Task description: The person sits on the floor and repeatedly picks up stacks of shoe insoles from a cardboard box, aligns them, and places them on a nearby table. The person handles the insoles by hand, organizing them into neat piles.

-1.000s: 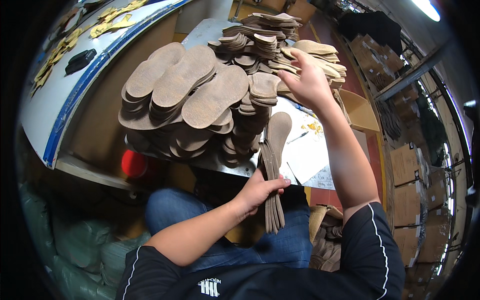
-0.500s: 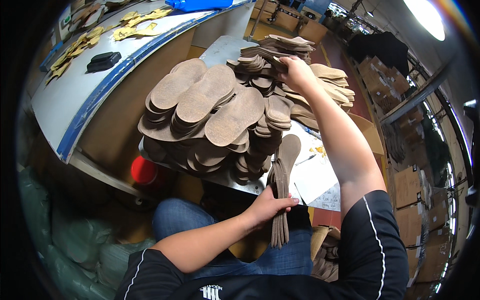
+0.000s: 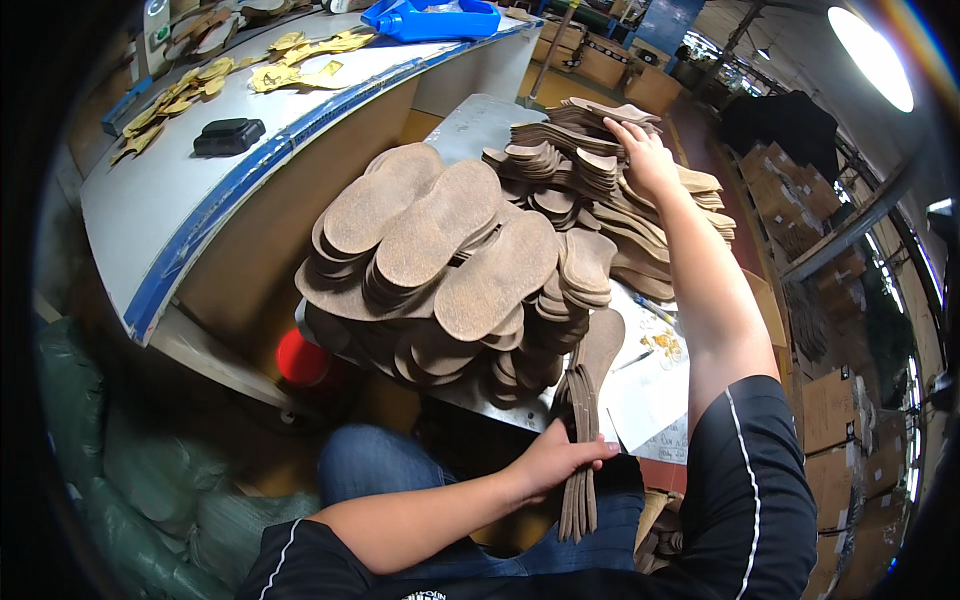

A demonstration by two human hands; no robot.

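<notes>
My left hand [image 3: 565, 458] is closed around a fanned bundle of brown shoe insoles [image 3: 583, 400], held upright at the near table edge. One insole in it sticks up higher than the others. At the far pile, my right hand [image 3: 645, 158] reaches out with its fingers extended, resting on the right end of a stack of dark brown insoles [image 3: 585, 115]. What lies under its palm is hidden. Large stacks of brown insoles [image 3: 440, 220] fill the middle of the table, and lighter tan insoles [image 3: 640, 240] lie beside my right wrist.
A white paper sheet [image 3: 645, 400] and a pen [image 3: 655, 308] lie on the metal table. A white bench [image 3: 190, 210] at left carries yellow cut pieces [image 3: 300, 75], a black case [image 3: 229, 137] and a blue container [image 3: 430, 20]. A red round object [image 3: 302, 358] is below.
My right hand has moved slightly right along the far stack, and its fingers have straightened out. My left hand still grips the insoles. The whole view has shifted a little.
</notes>
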